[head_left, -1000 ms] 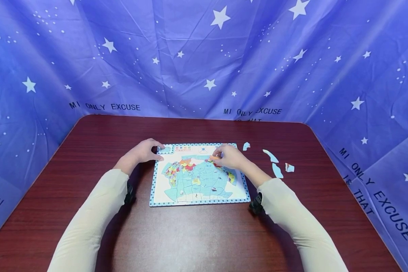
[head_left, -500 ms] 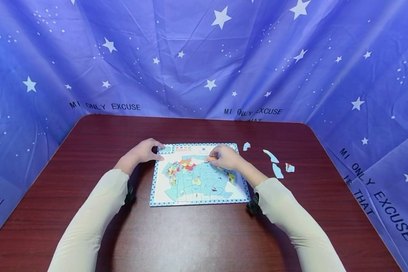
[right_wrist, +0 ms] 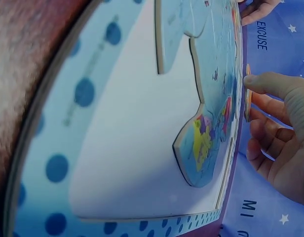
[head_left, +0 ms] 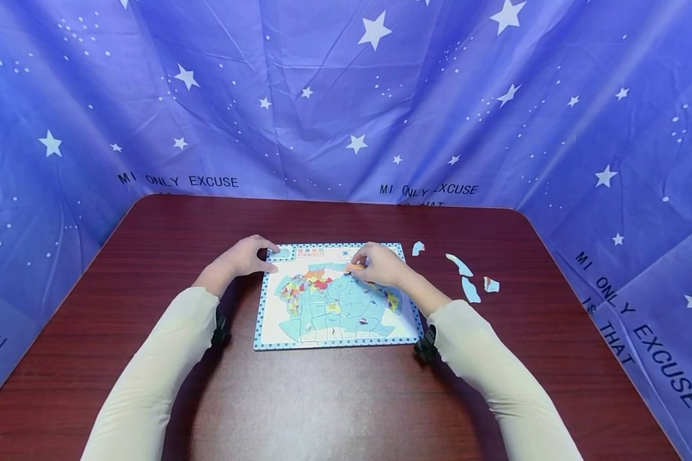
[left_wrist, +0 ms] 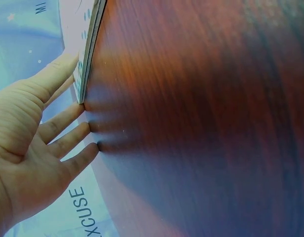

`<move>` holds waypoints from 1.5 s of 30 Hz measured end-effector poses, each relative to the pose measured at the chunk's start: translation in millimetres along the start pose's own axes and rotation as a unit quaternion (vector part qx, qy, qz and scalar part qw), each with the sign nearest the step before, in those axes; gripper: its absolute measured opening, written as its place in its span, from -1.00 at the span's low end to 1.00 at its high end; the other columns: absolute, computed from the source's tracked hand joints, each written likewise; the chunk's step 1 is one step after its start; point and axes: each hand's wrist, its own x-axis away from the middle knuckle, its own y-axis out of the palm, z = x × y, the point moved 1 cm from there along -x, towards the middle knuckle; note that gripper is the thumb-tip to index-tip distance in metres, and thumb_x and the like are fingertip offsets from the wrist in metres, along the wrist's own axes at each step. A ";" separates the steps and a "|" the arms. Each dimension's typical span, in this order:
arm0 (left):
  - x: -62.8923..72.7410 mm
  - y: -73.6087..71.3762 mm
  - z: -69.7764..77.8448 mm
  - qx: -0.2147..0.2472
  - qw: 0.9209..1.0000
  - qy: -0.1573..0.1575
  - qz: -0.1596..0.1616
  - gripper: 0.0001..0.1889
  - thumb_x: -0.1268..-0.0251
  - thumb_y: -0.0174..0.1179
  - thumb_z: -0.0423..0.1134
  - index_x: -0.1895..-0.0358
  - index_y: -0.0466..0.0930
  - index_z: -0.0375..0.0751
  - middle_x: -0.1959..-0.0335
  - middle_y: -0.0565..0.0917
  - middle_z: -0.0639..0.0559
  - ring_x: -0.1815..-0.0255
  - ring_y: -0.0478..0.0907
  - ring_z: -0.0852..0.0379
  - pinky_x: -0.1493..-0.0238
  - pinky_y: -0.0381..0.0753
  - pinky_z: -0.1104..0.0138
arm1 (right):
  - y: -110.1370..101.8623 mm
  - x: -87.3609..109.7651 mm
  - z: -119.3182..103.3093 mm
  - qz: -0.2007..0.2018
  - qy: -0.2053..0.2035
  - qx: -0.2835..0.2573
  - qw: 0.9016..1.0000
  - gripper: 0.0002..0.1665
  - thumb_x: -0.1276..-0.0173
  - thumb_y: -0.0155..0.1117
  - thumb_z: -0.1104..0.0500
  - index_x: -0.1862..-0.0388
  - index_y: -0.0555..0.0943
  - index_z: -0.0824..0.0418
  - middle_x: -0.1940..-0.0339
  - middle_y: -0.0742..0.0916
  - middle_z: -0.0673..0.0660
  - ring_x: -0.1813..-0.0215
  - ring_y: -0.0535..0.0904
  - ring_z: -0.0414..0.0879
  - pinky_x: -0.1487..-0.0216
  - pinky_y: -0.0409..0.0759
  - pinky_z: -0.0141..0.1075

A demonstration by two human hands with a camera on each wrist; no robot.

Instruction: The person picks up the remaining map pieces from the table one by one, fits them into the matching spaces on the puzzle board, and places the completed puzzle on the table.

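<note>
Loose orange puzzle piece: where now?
Head view: the orange piece is pinched in the right hand, over the far half of the puzzle board, near its compass star.

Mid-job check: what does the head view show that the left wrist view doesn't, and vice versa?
Head only: the right hand pinching an orange puzzle piece, and four loose pieces right of the board.
Left wrist only: the palm side of the left hand and its spread lower fingers.
Both: the left hand's thumb, part of the board, the table and the starry curtain.
</note>
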 end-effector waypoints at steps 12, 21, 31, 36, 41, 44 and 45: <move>-0.3 0.8 0.2 -0.005 1.000 -0.002 -0.002 -0.48 -0.16 0.29 -0.12 -0.19 0.48 -0.23 -0.35 0.25 -0.33 -0.34 0.22 -0.25 -0.29 0.29 -0.07 | 2.4 -4.1 -9.0 0.001 -0.023 0.001 1.000 -0.73 -0.25 0.29 0.03 0.16 0.67 0.15 0.20 0.65 0.07 0.39 0.49 -0.16 0.29 0.49 -0.32; -0.2 0.1 0.3 -0.005 1.000 0.000 -0.002 -0.48 -0.16 0.30 -0.13 -0.19 0.48 -0.23 -0.34 0.25 -0.34 -0.32 0.23 -0.25 -0.28 0.30 -0.07 | 5.8 -7.1 -16.2 0.005 -0.029 0.003 1.000 -0.72 -0.24 0.30 0.00 0.18 0.67 0.15 0.18 0.64 0.06 0.37 0.46 -0.16 0.31 0.47 -0.33; -1.1 0.1 -0.2 -0.005 1.000 0.001 -0.002 -0.48 -0.15 0.30 -0.13 -0.18 0.48 -0.23 -0.34 0.26 -0.33 -0.31 0.24 -0.24 -0.28 0.31 -0.06 | 11.1 -14.3 -20.4 0.001 -0.040 0.011 0.999 -0.72 -0.24 0.31 0.01 0.17 0.68 0.15 0.30 0.71 0.01 0.43 0.48 -0.20 0.24 0.52 -0.31; -0.6 0.1 -0.4 -0.003 1.000 0.000 -0.004 -0.48 -0.16 0.30 -0.13 -0.19 0.48 -0.23 -0.35 0.24 -0.34 -0.33 0.22 -0.25 -0.28 0.31 -0.07 | 14.6 -16.8 -22.5 -0.005 -0.038 0.014 0.999 -0.71 -0.25 0.31 0.04 0.12 0.67 0.15 0.23 0.72 0.02 0.24 0.56 -0.17 -0.01 0.54 -0.23; 0.4 0.3 -0.6 0.000 1.000 -0.001 -0.005 -0.48 -0.16 0.29 -0.13 -0.19 0.48 -0.23 -0.35 0.24 -0.34 -0.32 0.22 -0.25 -0.28 0.31 -0.07 | 16.8 -17.7 -25.3 -0.004 -0.043 0.013 0.999 -0.70 -0.23 0.33 0.05 0.11 0.67 0.18 0.16 0.71 0.06 0.12 0.59 -0.11 -0.16 0.50 -0.18; 0.3 0.5 -0.6 -0.001 1.000 0.000 -0.005 -0.48 -0.17 0.29 -0.13 -0.19 0.48 -0.23 -0.35 0.24 -0.34 -0.32 0.23 -0.25 -0.28 0.31 -0.07 | 18.5 -18.7 -26.1 -0.004 -0.046 0.012 0.999 -0.70 -0.22 0.34 0.05 0.13 0.67 0.18 0.16 0.70 0.06 0.15 0.57 -0.12 -0.11 0.52 -0.19; 0.3 0.5 -0.6 -0.001 1.000 -0.001 -0.005 -0.48 -0.17 0.29 -0.13 -0.19 0.48 -0.23 -0.35 0.24 -0.34 -0.32 0.23 -0.25 -0.28 0.31 -0.07 | 19.1 -19.0 -26.2 -0.004 -0.046 0.013 0.999 -0.70 -0.21 0.34 0.05 0.13 0.68 0.17 0.16 0.69 0.05 0.16 0.56 -0.13 -0.09 0.52 -0.20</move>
